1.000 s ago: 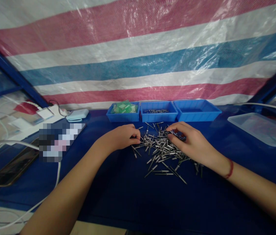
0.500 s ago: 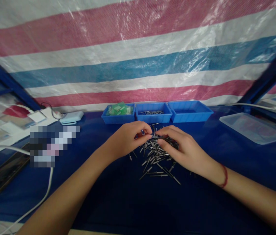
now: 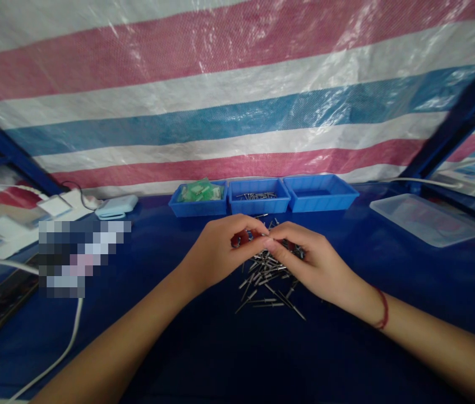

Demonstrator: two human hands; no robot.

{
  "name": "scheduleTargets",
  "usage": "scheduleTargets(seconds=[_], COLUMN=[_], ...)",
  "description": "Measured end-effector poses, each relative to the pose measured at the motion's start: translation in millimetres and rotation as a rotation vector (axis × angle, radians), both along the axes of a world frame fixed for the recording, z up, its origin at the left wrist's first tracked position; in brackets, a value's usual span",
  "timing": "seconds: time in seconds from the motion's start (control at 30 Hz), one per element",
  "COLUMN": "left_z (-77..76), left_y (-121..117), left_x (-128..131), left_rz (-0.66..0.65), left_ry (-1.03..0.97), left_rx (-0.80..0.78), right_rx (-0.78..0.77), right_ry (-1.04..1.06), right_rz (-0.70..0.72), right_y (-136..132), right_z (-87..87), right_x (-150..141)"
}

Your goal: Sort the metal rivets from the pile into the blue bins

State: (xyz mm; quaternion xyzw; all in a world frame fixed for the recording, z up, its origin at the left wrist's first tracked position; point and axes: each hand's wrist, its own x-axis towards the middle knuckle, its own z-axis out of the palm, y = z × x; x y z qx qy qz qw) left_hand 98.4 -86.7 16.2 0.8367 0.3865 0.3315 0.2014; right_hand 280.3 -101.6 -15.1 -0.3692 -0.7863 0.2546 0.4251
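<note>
A pile of silver blind rivets (image 3: pixel 266 270) lies loose on the blue table. Over its far part, my left hand (image 3: pixel 224 247) is closed in a pinch; thumb and forefinger hold the end of a rivet that is almost wholly covered. My right hand (image 3: pixel 310 252) has come up against it from the right, thumb and forefinger also pinched. The fingertips of both hands touch, so what lies between the right fingers is hidden. Behind the hands, the middle blue bin (image 3: pixel 259 203) contains more rivets.
Left of the middle bin, another blue bin (image 3: pixel 198 207) holds green-and-clear packets (image 3: pixel 200 191); a third blue bin (image 3: pixel 320 199) stands right. A translucent plastic lid (image 3: pixel 426 221) lies far right. At left are a phone (image 3: pixel 1 300), a white cable (image 3: pixel 76 322) and a light-blue case (image 3: pixel 116 207).
My right hand has moved in to my left, and its spread thumb and forefinger have closed to a pinch at the left fingertips. The view has shifted slightly.
</note>
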Motion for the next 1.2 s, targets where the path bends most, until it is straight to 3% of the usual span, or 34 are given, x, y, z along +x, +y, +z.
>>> scheduleTargets(seconds=[0.57, 1.2], left_z=[1.0, -2.7], left_y=[-0.3, 5.2], left_x=[-0.3, -1.3], left_rz=[-0.032, -0.034], left_ry=[-0.017, 0.018], left_rx=[0.049, 0.07], right_rx=[-0.14, -0.048], right_ry=[0.112, 0.296], right_rz=[-0.018, -0.117], right_y=[1.0, 0.6], right_z=[-0.9, -3.8], right_x=[-1.0, -2.3])
